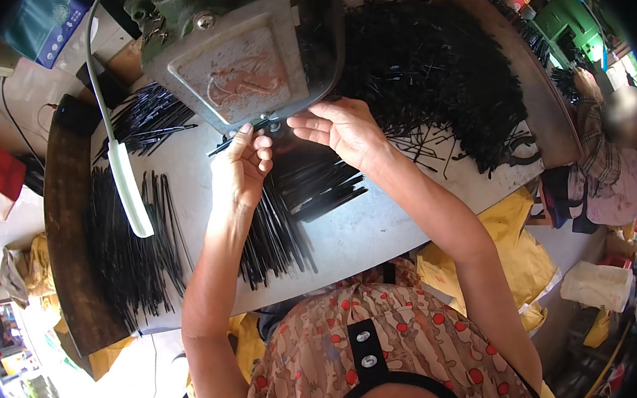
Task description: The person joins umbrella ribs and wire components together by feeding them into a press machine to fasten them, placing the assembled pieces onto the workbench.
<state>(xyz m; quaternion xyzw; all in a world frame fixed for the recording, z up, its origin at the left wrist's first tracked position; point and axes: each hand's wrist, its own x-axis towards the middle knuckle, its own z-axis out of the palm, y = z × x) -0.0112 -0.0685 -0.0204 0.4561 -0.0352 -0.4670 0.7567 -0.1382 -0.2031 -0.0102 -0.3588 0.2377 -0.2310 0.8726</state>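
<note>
My left hand (243,164) pinches a thin black rod (224,142) at the base of a green and grey metal machine (231,62). My right hand (343,128) is at the same spot from the right, fingers curled near the machine's lower edge, and whether it grips a rod is hidden. Under both hands lie bundles of thin black rods (289,209) on the grey table (382,231).
A large heap of black rods (428,68) fills the table's far right. More rods (134,253) lie at the left by a white lamp arm (128,185). Another person (617,150) sits at the right. Yellow bags (520,257) are below the table.
</note>
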